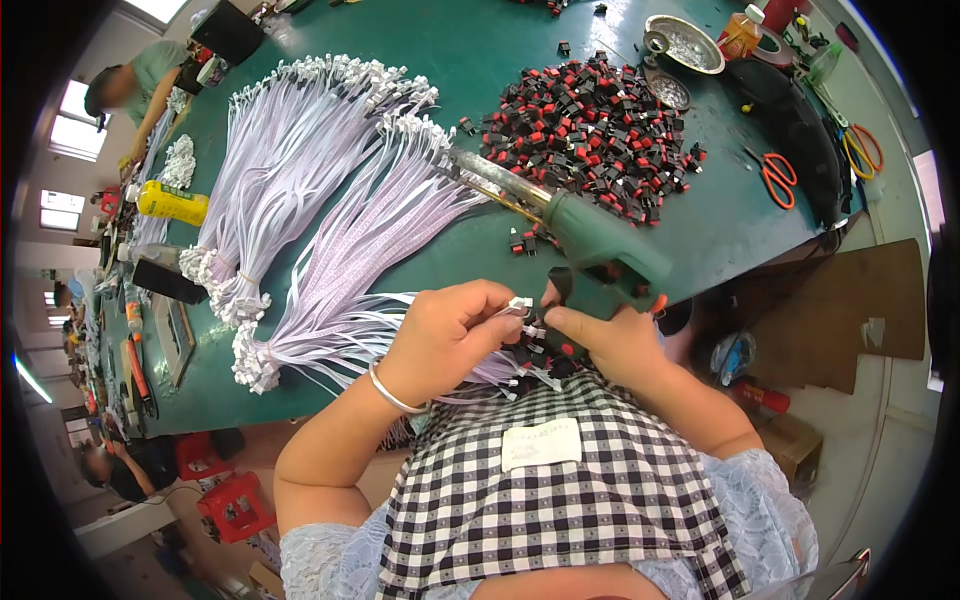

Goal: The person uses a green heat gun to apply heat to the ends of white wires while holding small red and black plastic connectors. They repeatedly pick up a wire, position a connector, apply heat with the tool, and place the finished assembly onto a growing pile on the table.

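Note:
Close to my apron, my left hand point(440, 335) pinches a small white plug connector point(518, 306) between thumb and fingers. My right hand point(618, 342) is closed just beside it, thumb and finger on a small black part point(560, 284) whose kind I cannot make out. Below the hands, wire ends and a few black and red pieces point(567, 351) lie against the apron, partly hidden. White and pinkish wire leads point(360, 245) with white connectors spread to the left. A green-handled tool with a metal barrel point(600, 235) lies just beyond my right hand.
A large heap of black and red rocker switches point(590, 135) covers the middle of the green table point(440, 50). Orange-handled scissors point(777, 180), a metal bowl point(685, 45) and a bottle point(740, 32) are at the right. A yellow bottle point(172, 203) stands left; a co-worker point(150, 85) sits beyond.

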### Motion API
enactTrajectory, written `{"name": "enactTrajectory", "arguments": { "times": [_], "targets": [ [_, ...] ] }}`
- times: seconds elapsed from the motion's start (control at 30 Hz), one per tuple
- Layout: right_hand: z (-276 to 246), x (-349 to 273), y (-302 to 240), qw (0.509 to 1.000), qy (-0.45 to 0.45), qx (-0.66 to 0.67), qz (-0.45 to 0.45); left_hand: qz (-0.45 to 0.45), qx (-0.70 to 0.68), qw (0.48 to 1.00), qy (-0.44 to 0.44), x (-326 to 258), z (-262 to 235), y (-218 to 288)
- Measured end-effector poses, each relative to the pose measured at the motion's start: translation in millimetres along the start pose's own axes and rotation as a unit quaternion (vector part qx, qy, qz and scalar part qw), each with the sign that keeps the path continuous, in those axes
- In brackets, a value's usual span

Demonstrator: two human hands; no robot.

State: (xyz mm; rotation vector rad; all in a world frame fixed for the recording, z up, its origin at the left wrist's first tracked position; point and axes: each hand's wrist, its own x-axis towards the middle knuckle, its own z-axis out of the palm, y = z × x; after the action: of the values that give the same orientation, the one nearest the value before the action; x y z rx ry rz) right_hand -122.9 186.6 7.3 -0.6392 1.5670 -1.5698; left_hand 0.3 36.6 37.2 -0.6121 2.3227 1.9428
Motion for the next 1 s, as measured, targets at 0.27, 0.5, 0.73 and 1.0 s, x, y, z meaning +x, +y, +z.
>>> {"name": "enactTrajectory", "arguments": {
  "times": [0.27, 0.5, 0.73, 1.0],
  "targets": [
    [8, 9, 2, 0.997, 0.045, 0.066, -0.002, 0.068, 0.033, 0.997, 0.003, 9, 3, -15],
    [5, 11, 9, 0.994, 0.034, 0.101, -0.014, 0.161, 0.194, 0.967, 0.04, 11, -2, -8],
    [8, 6, 7, 0.992, 0.063, 0.106, 0.011, 0.279, 0.284, 0.917, -0.01, 9, -12, -1],
    [3, 5, 0, 0.998, 0.026, 0.04, 0.032, 0.192, 0.086, 0.978, 0.008, 12, 0, -8]
  ]
}}
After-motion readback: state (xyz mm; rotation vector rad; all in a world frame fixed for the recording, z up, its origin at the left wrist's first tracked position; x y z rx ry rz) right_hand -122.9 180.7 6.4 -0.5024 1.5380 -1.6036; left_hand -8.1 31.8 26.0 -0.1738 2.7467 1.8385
